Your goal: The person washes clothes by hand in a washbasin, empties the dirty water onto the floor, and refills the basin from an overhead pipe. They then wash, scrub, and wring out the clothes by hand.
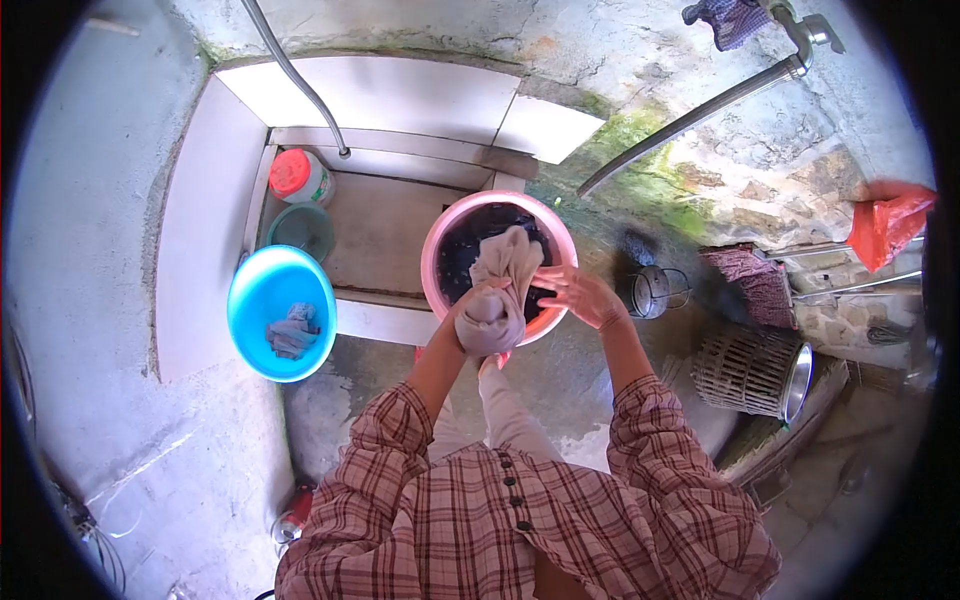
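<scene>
A wet greyish-beige cloth garment hangs bunched over a pink basin. My left hand grips it at the middle, partly hidden by the folds. A bulky part of the cloth drapes over my left wrist, while the upper end hangs above the basin. Beside its right edge is my right hand, fingers spread and stretched toward the fabric. Whether those fingertips touch the cloth, I cannot tell. Dark water or dark fabric fills the basin.
Left of the pink basin, a blue basin holds a small grey cloth. A red-lidded jar and a greenish tub stand in the tiled trough. At right are a wire-handled container and a slatted basket.
</scene>
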A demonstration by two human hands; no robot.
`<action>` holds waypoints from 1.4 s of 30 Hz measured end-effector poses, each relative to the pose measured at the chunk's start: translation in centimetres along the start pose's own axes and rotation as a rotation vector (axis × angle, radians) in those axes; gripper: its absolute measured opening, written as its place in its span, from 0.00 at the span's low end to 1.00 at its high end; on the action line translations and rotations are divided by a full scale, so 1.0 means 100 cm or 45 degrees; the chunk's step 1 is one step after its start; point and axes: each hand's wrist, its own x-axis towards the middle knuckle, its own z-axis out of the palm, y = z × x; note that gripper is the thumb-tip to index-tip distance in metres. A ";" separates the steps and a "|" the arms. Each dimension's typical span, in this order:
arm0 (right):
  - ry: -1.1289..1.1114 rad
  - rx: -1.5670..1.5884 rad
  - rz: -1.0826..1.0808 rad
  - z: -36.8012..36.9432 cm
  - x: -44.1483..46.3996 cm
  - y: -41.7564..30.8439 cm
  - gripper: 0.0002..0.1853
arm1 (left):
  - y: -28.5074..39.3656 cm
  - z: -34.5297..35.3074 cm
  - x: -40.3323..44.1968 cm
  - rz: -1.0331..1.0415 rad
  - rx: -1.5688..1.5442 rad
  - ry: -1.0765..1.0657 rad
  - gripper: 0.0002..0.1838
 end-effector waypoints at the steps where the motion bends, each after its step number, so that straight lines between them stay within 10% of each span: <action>1: 0.114 0.094 -0.030 -0.011 0.000 0.006 0.30 | 0.003 -0.007 0.004 -0.305 -0.526 -0.079 0.10; 6: 0.028 0.802 -0.098 0.012 0.019 0.064 0.47 | -0.036 0.025 0.014 0.213 0.009 -0.412 0.16; 9: -0.146 0.832 -0.342 0.037 0.031 0.040 0.44 | -0.057 0.010 0.049 -0.031 -0.139 -0.801 0.16; 13: -0.377 0.858 -0.670 0.057 0.042 -0.009 0.40 | -0.097 0.048 0.008 0.079 -0.272 -0.273 0.16; 16: -0.043 0.849 -0.417 0.034 0.050 -0.014 0.23 | -0.076 0.027 0.018 0.146 0.156 -0.134 0.15; 19: 0.188 0.170 -0.018 0.028 0.054 -0.033 0.11 | -0.072 0.042 0.008 0.426 0.975 0.140 0.15; 29: 0.619 -1.547 -0.041 0.060 0.067 -0.022 0.12 | -0.043 0.004 0.064 0.690 2.588 0.812 0.26; 36: 0.516 -1.590 0.051 0.048 0.062 -0.004 0.26 | -0.043 -0.047 0.087 1.128 2.241 0.845 0.20; 42: 0.109 0.234 0.072 0.031 0.042 -0.026 0.39 | -0.045 -0.003 0.041 0.222 0.649 0.189 0.16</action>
